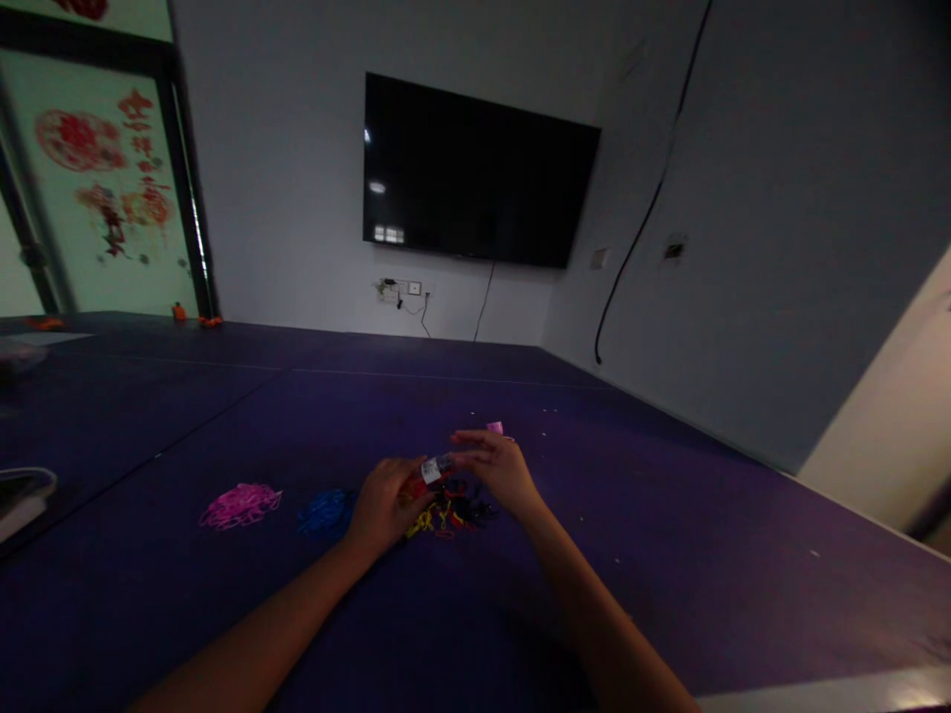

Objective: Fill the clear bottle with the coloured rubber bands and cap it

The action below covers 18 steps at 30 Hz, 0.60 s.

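Observation:
My left hand (386, 498) is closed round a small clear container (432, 469) with a white label and something red inside. The container tilts, its far end toward my right hand (496, 469). That hand has its fingers stretched out and apart at this end; whether they touch it I cannot tell. Below the two hands lies a mixed heap of thin yellow, red and black bands (453, 513), partly hidden by my left hand. Left of that hand sits a pile of blue bands (327, 511), and farther left a pile of pink bands (242, 506).
The piles rest on a wide dark purple surface (631, 515). A small pink piece (494, 428) lies just beyond my right hand. At the left edge stands a white-rimmed container (30, 505). A television (475, 178) hangs on the far wall, with a dark cable (639, 238) to its right.

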Available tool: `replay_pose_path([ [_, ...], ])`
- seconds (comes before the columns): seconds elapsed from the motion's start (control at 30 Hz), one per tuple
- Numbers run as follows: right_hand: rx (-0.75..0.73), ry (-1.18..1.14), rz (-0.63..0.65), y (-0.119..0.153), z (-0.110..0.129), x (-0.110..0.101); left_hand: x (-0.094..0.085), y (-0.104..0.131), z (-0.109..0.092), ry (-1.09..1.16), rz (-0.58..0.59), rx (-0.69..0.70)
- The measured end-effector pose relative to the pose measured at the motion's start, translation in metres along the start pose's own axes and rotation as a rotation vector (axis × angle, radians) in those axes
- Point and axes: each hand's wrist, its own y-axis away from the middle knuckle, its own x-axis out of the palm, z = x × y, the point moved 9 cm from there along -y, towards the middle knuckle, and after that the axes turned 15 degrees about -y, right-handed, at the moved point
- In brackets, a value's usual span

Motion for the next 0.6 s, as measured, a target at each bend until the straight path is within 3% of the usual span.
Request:
replay_pose_path([
  [0.17,-0.086,-0.055,0.065,0.002,0.011,0.007,-0.003,0.003,0.003,0.046,-0.046,-0.040],
  [0.37,-0.140,-0.037,0.044,0.003,0.022,0.007,-0.002,0.004,0.003,0.040,-0.051,-0.050],
  [0.5,-0.195,0.073,-0.097,0.003,0.020,-0.011,-0.018,0.003,0.007,-0.006,-0.177,-0.107],
  [0.6,-0.170,0.345,-0.075,0.004,0.003,-0.005,-0.038,0.001,0.016,-0.047,-0.279,-0.190],
])
